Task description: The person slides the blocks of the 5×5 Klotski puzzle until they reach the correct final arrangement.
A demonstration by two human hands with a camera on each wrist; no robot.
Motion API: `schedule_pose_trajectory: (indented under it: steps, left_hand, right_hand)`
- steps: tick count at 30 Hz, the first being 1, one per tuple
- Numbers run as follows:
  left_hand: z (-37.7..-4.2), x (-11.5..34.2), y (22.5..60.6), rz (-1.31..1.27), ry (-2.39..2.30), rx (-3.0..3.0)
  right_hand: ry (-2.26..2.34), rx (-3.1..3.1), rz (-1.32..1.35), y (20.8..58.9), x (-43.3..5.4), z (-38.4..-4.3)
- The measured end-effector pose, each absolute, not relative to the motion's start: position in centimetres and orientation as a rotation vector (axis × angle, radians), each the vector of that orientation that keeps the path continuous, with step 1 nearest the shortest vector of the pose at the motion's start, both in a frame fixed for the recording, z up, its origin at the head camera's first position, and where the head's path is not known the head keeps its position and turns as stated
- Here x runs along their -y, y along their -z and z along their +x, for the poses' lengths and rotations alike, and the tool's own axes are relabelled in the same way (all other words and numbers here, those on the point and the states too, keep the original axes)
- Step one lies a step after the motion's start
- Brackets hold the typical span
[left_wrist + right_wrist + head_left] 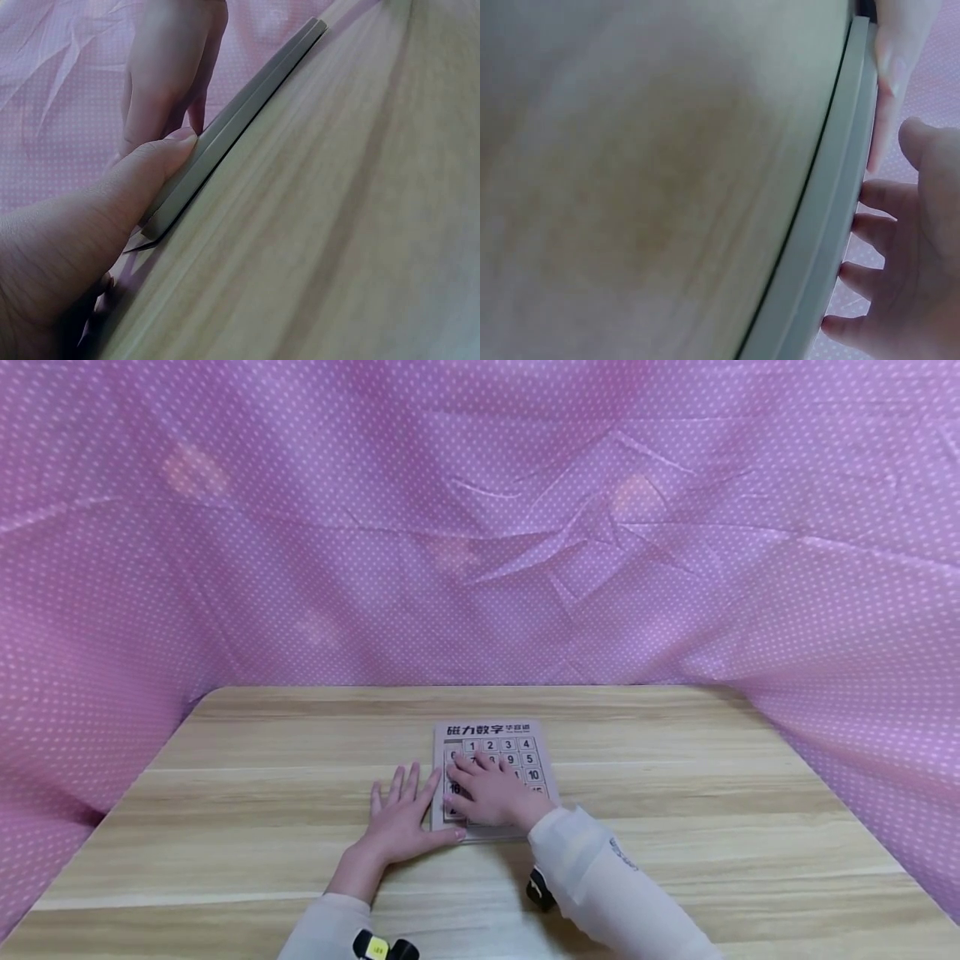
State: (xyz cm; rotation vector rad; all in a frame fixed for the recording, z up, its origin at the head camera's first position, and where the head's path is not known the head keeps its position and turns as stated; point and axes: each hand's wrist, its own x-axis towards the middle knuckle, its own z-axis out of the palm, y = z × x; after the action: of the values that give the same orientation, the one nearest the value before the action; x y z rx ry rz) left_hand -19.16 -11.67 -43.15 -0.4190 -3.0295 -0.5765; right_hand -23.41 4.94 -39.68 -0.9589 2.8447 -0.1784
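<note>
A grey number sliding puzzle [491,729] lies flat on the table, its numbered tiles set in rows under a printed title. What looks like a tile-free space [453,742] shows at the upper left of the rows. My right hand [491,793] is over the tiles with fingers spread, its fingertips touching them and hiding several numbers. Beside the puzzle's left edge, my left hand [401,831] rests with fingers spread, its thumb at the near left corner. The left wrist view shows that thumb [161,154] against the puzzle's edge. In the right wrist view, the fingers [874,232] meet the puzzle's top.
The wooden table [712,793] extends around the puzzle on all sides. A pink dotted cloth [480,610] hangs behind the table and along both sides. Black wrist straps [540,891] and pale sleeves [622,893] are on the forearms.
</note>
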Motion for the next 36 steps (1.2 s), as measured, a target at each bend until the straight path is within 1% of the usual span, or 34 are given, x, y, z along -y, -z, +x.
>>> schedule_pose_trajectory:
  steps: [17,27,36]
  left_hand:
    - [-19.1,11.7,43.0,-0.419,0.567,3.02]
    - [-19.1,11.8,43.0,-0.422,0.58,3.025]
    - [-19.4,11.7,43.1,-0.401,0.578,3.03]
  right_hand:
    - [0.174,-2.86,-0.983,39.8,-5.3,-22.3]
    - [0.189,-2.848,-0.972,39.6,-5.3,-22.4]
    - [0.333,-2.869,-0.872,39.3,-8.0,-23.4]
